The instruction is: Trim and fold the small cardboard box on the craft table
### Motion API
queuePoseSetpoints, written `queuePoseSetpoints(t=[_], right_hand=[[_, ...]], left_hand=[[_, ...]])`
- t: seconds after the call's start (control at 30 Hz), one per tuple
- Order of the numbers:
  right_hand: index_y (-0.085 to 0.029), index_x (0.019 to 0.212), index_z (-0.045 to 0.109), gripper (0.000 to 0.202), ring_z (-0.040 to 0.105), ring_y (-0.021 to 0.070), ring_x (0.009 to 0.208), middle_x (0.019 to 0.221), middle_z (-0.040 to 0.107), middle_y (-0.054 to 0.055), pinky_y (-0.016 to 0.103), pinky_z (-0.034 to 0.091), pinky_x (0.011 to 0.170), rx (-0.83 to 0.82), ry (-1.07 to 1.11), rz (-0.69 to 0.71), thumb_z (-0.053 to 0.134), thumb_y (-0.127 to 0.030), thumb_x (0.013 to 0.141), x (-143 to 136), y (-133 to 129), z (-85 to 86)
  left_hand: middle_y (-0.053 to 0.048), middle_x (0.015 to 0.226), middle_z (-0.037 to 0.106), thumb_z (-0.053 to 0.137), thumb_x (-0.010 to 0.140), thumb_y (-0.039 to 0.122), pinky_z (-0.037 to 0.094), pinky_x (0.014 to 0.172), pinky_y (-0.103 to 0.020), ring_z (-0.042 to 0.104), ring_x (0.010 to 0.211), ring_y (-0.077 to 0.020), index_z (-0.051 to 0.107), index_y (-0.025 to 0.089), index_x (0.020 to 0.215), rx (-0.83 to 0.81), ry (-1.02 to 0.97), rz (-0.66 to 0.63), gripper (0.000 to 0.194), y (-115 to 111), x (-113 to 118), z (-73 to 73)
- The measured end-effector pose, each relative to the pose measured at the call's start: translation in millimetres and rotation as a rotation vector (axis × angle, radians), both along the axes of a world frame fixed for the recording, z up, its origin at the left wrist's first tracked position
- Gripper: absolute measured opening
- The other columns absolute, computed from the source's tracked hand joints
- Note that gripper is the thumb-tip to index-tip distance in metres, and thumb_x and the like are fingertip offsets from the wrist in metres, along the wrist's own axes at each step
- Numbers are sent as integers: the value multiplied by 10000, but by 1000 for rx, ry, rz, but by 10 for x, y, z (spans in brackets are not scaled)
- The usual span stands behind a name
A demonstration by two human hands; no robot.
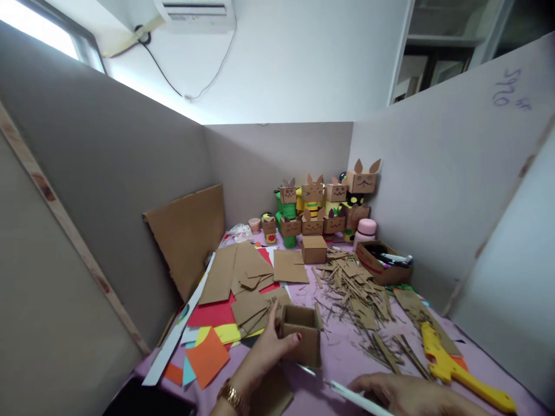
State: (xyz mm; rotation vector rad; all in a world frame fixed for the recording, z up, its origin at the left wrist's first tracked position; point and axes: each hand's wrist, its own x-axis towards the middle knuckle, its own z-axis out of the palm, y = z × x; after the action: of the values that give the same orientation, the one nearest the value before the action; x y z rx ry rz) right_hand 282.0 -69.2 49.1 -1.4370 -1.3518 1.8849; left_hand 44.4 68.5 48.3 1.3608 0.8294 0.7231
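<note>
At the near edge of the desk [342,355], which is covered in a lilac cloth, the right hand [403,394] lies low and flat, knuckles up, with a pale thin blade or strip [347,393] running out from under it toward the left; the fingers are bent over it, but how tightly they close cannot be told, since the frame cuts the hand off. Just left of it, the left hand [264,352], a gold bracelet [231,397] on its wrist, grips the small open cardboard box [302,341] standing upright near the middle of the near edge: the thumb presses on the box's near face and the other fingers curl around its left side, lightly spread. A yellow tool [455,370] lies by the near right corner. To the left of the box, coloured paper sheets [208,346] and flat cardboard pieces [247,277] overlap toward the left edge. Right of the box, a heap of thin cardboard strips [355,294] spreads across the middle. Farther back sit a closed cardboard cube [314,249] and a tray of markers [384,263] at the right edge. In the far corner stand stacked cardboard figures with ears [325,202], and a large cardboard sheet [186,237] leans on the left wall.
</note>
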Motion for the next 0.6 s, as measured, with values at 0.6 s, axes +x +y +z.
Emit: queuePoseSetpoints(t=[0.6], right_hand=[[-193, 982, 706, 521, 591, 117, 678, 807, 682, 13, 185, 403, 583, 37, 426, -321, 771, -200, 465, 266, -306, 42]], left_hand=[[-185, 1423, 448, 698, 749, 482, 426, 1013, -371, 497, 1255, -291, 228, 173, 1455, 70, -158, 331, 903, -106, -53, -39]])
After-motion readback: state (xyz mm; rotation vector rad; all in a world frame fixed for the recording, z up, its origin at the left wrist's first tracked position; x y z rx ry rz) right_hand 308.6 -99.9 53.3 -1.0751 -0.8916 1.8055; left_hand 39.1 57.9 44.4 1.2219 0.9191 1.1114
